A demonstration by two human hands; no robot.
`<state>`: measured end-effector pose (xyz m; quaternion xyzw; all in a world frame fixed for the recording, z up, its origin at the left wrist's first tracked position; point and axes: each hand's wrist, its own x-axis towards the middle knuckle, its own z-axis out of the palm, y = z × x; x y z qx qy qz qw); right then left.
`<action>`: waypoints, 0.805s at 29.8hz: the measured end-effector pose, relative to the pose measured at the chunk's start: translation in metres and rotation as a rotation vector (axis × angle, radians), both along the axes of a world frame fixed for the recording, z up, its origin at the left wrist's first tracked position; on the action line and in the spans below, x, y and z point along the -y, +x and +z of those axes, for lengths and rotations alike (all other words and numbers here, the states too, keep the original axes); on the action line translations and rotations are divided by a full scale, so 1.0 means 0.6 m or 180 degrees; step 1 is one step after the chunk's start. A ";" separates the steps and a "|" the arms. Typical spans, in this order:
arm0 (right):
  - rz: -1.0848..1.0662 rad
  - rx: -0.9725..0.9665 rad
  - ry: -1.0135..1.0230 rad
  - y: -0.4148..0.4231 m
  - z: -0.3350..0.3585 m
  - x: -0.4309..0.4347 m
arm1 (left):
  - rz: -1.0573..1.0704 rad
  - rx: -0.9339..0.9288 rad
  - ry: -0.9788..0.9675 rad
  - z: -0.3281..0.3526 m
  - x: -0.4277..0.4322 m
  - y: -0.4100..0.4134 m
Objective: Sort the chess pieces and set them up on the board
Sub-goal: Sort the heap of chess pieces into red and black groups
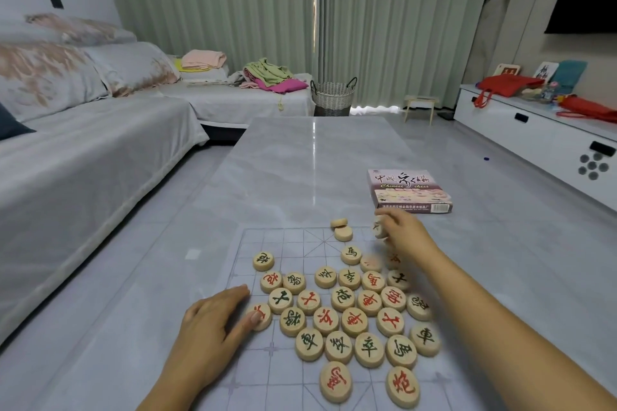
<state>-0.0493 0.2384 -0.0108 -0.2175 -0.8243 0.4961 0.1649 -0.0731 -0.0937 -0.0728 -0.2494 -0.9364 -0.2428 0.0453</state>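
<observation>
A clear plastic chess board (267,240) with faint grid lines lies on the grey table. Several round wooden pieces (340,307) with red or dark characters lie jumbled over its middle and near side. Two blank-faced pieces (342,228) sit at the far edge. My right hand (405,232) hovers over the far right of the board and grips a piece (379,227), which looks blurred. My left hand (213,320) lies flat at the board's left edge, its thumb touching a red-marked piece (262,314).
The chess box (409,190) lies on the table beyond the board, to the right. A sofa (83,157) runs along the left side. A white cabinet (534,137) stands to the right, a basket (333,97) beyond the table's far end.
</observation>
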 end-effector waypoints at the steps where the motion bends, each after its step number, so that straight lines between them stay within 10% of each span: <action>1: -0.0072 -0.0208 -0.0518 0.029 0.007 -0.007 | -0.0010 -0.0019 -0.0014 0.000 0.000 0.000; 24: -0.0475 0.0083 0.1569 0.161 -0.044 -0.013 | -0.0038 -0.0156 -0.0161 0.005 -0.008 0.008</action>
